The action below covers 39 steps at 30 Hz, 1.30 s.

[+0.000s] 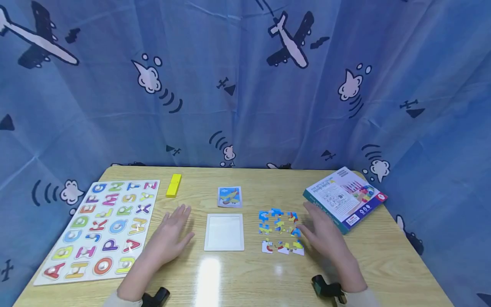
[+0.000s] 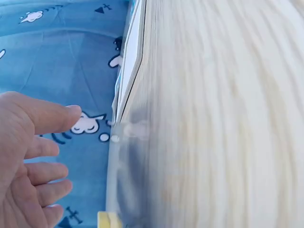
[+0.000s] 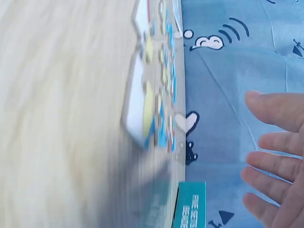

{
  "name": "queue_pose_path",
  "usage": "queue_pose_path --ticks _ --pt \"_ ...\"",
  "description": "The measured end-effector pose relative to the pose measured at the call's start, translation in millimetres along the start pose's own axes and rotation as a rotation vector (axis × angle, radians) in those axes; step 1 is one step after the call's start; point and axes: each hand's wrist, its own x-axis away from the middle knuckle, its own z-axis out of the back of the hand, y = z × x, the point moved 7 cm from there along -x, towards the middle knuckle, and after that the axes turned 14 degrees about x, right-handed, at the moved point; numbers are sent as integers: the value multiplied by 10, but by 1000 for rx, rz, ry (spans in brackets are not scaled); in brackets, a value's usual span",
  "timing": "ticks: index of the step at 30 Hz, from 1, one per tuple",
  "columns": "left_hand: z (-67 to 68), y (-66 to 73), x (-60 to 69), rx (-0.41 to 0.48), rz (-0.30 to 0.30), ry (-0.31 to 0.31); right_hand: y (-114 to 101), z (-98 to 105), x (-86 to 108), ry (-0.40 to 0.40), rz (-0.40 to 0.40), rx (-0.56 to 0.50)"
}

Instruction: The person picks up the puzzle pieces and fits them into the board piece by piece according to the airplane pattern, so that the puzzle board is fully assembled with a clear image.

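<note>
My left hand (image 1: 168,238) is held with relaxed fingers between the alphabet board and a white square tray (image 1: 224,232), holding nothing. Loose jigsaw pieces (image 1: 279,224) in blue, yellow, red and white lie in rough rows right of the tray. My right hand (image 1: 326,234) is beside them, fingers extended and thumb toward the pieces; whether it touches any is hard to tell. Behind the tray lies a small picture card (image 1: 229,197) with a yellow airplane. In the wrist views the left hand (image 2: 35,166) and right hand (image 3: 280,156) both appear with nothing in them.
A white alphabet board (image 1: 97,230) with colourful letters covers the table's left side. A yellow block (image 1: 174,185) lies near the back edge. At the back right sits a boxed set (image 1: 345,198) with a green side. A blue airplane-patterned curtain (image 1: 245,85) hangs behind the table.
</note>
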Motion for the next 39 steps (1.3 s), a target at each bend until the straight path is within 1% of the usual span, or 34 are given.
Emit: queue_pose_path --ticks 2,5,8,12,16,20,23,26,28,31,35,39 --pt "-45 7 -31 78 11 -8 -47 -17 -38 -16 -2 -25" --pt "-109 19 -68 174 27 -19 -123 -24 -97 -18 13 -52" --pt "-188 28 -94 244 42 -37 -198 -24 -157 -13 38 -79" --pt "-290 18 -105 341 65 -53 -288 -82 -235 -46 54 -123" --pt "-360 -15 -96 435 58 -46 -392 -154 -307 -72 72 -160" --pt "-427 -49 -78 448 18 -58 -512 -222 -392 -104 84 -182" --pt "-475 -65 -70 435 0 -93 -592 -281 -464 -135 83 -178" --pt "-521 -83 -71 443 3 -130 -657 -344 -525 -165 78 -183" --pt "-539 -95 -73 449 10 -142 -686 -393 -556 -177 71 -192" --pt "-555 -101 -79 463 9 -143 -691 -472 -572 -207 36 -192" --pt "-569 -103 -71 473 7 -148 -656 -568 -561 -243 -7 -155" --pt "-559 -111 -81 490 16 -139 -632 -597 -581 -229 -15 -128"
